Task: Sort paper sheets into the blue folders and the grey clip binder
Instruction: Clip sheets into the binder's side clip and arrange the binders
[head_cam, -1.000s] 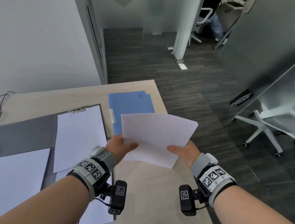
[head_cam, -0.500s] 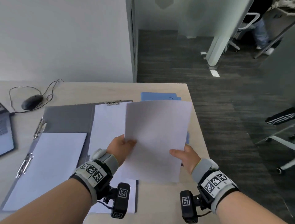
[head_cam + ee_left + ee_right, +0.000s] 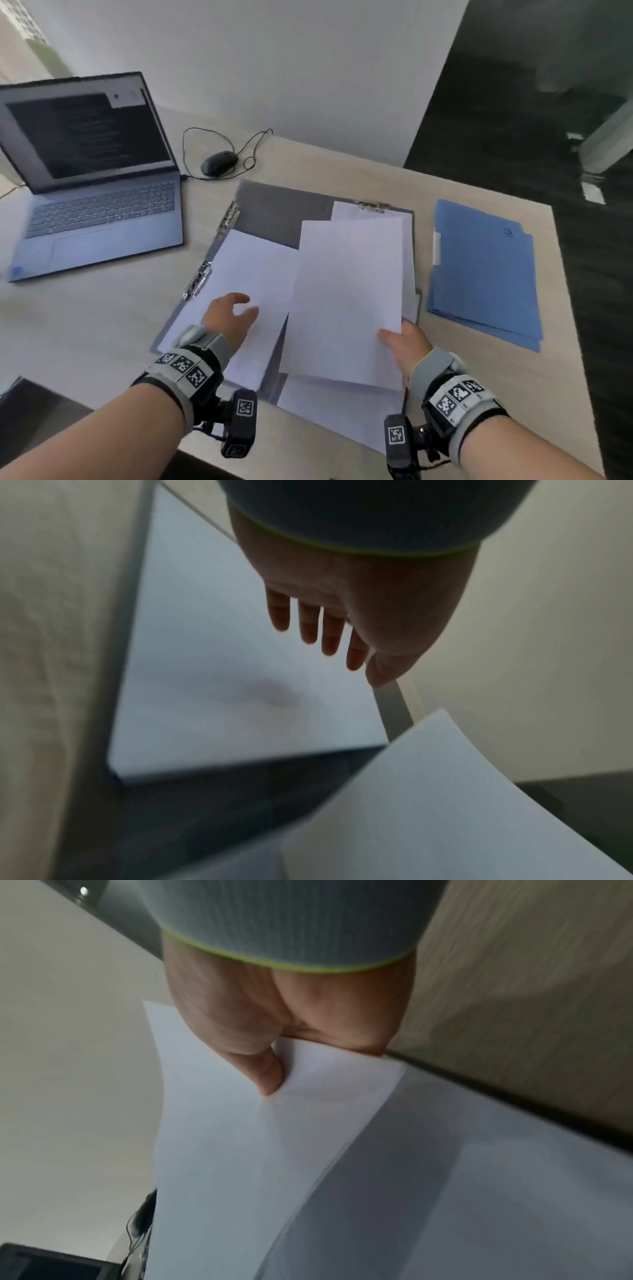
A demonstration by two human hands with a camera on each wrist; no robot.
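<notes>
The grey clip binder [image 3: 281,209] lies open mid-desk, with white sheets on both halves. My right hand [image 3: 402,341] pinches the near right corner of a small stack of white sheets [image 3: 346,298], thumb on top, holding it above the binder's right half; the wrist view shows the thumb [image 3: 268,1074] pressed on the sheets [image 3: 240,1150]. My left hand [image 3: 233,313] hovers over the left-hand sheet [image 3: 246,274], fingers [image 3: 308,620] straight and spread, holding nothing. The blue folders [image 3: 486,270] lie stacked to the right of the binder.
An open laptop [image 3: 92,192] stands at the back left, with a wired black mouse [image 3: 219,162] beside it. The desk's right edge [image 3: 565,308] drops to dark carpet. A white wall [image 3: 274,68] runs behind the desk.
My left hand has let go of the stack and moved left over the binder's left sheet. The right hand alone now holds the stack. My view has swung left, bringing the laptop in.
</notes>
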